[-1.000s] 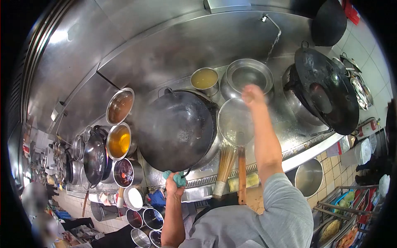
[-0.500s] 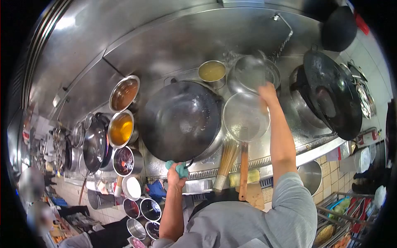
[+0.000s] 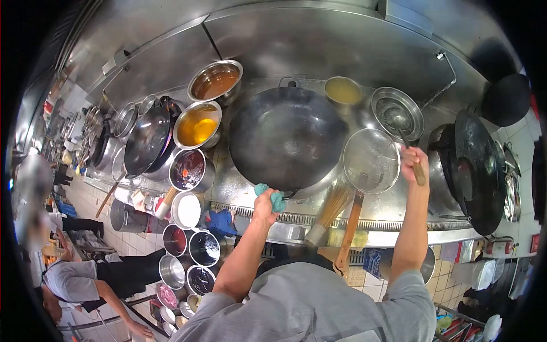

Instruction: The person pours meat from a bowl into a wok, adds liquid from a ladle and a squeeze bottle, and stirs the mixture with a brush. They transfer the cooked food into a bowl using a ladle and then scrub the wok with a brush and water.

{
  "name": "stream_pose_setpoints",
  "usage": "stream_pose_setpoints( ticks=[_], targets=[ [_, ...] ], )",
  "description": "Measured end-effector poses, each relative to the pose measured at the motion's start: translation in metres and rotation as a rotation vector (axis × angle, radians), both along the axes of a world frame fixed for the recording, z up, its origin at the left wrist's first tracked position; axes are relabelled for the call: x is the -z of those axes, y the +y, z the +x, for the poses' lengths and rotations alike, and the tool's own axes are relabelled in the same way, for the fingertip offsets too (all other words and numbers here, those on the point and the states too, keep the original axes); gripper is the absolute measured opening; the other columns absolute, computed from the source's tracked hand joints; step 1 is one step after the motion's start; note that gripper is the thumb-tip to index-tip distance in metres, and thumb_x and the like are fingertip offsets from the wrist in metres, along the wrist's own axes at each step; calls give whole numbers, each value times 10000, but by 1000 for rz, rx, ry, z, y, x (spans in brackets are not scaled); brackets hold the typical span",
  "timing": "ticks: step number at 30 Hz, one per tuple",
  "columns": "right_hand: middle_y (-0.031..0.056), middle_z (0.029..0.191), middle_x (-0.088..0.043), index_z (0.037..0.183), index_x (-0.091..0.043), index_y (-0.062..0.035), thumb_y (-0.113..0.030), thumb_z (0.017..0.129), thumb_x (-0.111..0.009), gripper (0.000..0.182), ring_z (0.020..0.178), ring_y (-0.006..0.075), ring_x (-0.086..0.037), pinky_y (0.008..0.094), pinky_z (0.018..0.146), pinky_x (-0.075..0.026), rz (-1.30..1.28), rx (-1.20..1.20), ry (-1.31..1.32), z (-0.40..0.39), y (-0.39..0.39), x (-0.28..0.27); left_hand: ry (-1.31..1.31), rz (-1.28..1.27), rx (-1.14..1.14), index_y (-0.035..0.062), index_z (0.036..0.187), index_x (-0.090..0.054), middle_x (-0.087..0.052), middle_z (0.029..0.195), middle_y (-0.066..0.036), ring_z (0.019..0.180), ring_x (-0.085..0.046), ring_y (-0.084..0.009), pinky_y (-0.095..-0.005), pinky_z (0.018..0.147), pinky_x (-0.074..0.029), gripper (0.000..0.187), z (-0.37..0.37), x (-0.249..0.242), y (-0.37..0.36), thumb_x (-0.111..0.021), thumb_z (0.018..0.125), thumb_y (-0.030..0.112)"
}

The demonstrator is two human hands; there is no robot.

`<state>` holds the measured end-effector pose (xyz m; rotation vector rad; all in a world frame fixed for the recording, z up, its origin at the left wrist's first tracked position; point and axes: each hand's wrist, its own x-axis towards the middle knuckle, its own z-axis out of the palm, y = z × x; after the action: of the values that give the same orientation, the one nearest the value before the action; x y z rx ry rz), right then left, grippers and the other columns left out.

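Observation:
My left hand (image 3: 262, 208) is closed on a folded teal cloth (image 3: 277, 202), pressed at the near handle of a large black wok (image 3: 288, 139). The wok sits on the stove, with a faint haze over its dark inside. My right hand (image 3: 412, 162) grips the wooden handle of a ladle (image 3: 420, 174). Its bowl end lies inside a metal pot of clear liquid (image 3: 420, 126). Just left of that hand rests a round mesh strainer (image 3: 370, 161) with a long wooden handle. Beside it is a bamboo wok brush (image 3: 331, 210).
Behind the wok stands a pot of yellowish liquid (image 3: 343, 91). Bowls of brown liquid (image 3: 215, 82) and amber liquid (image 3: 198, 125) stand left. A tilted black wok (image 3: 478, 171) is at right. Another person (image 3: 80, 279) works at lower left.
The view has turned, so the stove appears farther right. My right hand, blurred over the pot before, now shows nearer me with the ladle handle visible. My left hand stays at the wok handle.

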<state>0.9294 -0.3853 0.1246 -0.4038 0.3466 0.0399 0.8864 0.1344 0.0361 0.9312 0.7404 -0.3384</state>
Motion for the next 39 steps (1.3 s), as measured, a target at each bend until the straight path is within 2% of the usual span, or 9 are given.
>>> stream_pose_setpoints(
  ticks=[6, 17, 20, 25, 29, 32, 35, 38, 39],
  targets=[
    [-11, 725, -518, 1276, -523, 154, -109, 1028, -432, 373, 473, 47, -478, 234, 410, -373, 184, -138, -87, -90, 74, -64, -37, -53, -19, 109, 957, -669, -654, 858, -33, 727, -629, -199, -410, 558, -481, 106, -3, -5, -4, -651, 937, 212],
    [34, 794, -541, 1495, -435, 43, -108, 1041, -379, 482, 443, 73, -496, 277, 363, -418, 305, -259, -58, -189, 215, -99, -47, -53, 22, 132, 971, -664, -660, 896, -27, 779, -638, -205, -421, 626, -505, 89, -1, 4, -3, -641, 951, 215],
    [7, 716, -493, 1492, -469, -4, -108, 1018, -421, 488, 414, 81, -472, 283, 358, -416, -21, -235, 90, -204, 244, -99, -52, -58, 38, 133, 971, -663, -657, 892, -27, 766, -637, -200, -417, 618, -506, 90, -1, 3, -1, -640, 960, 218],
    [-13, 650, -529, 1465, -488, -50, 8, 961, -549, 511, 408, 89, -460, 270, 356, -371, -1159, -87, 341, -231, 302, -81, -75, -89, 25, 134, 972, -660, -655, 884, -22, 722, -629, -184, -402, 569, -490, 98, -2, 6, 2, -641, 965, 230],
    [8, 693, -533, 1371, -527, -78, -78, 1003, -594, 374, 458, 120, -506, 319, 432, -458, -1091, 9, 353, -238, 291, 5, -27, -92, 49, 123, 1033, -637, -643, 886, -23, 723, -639, -187, -414, 579, -536, 161, -2, 1, 4, -682, 949, 254],
    [7, 676, -522, 1319, -529, -65, -128, 1004, -633, 337, 474, 134, -526, 349, 461, -490, -639, 106, 396, -231, 276, 61, -13, -83, 63, 122, 1120, -606, -643, 972, -50, 827, -657, -221, -468, 676, -593, 290, -6, -11, 4, -734, 937, 306],
    [21, 662, -528, 1277, -552, -44, -166, 1004, -651, 315, 462, 148, -533, 361, 469, -504, -821, 83, 418, -222, 286, 104, 43, -139, 103, 141, 1207, -561, -620, 1086, -75, 965, -636, -263, -534, 840, -584, 449, -9, -35, 8, -793, 913, 387],
    [46, 630, -528, 1214, -587, -14, -169, 986, -663, 287, 437, 244, -527, 433, 505, -525, -1420, -24, 544, -215, 297, 119, 47, -178, 110, 143, 1180, -582, -629, 1047, -58, 922, -630, -253, -508, 827, -566, 437, -3, -24, 10, -822, 890, 364],
    [149, 824, -649, 1165, -614, 12, -181, 966, -677, 285, 700, 362, -681, 479, 669, -568, -1899, -50, 522, -218, 293, 129, 32, -173, 114, 142, 1167, -590, -632, 1034, -53, 908, -630, -250, -499, 810, -565, 419, -2, -16, 9, -823, 887, 347]
  ],
)
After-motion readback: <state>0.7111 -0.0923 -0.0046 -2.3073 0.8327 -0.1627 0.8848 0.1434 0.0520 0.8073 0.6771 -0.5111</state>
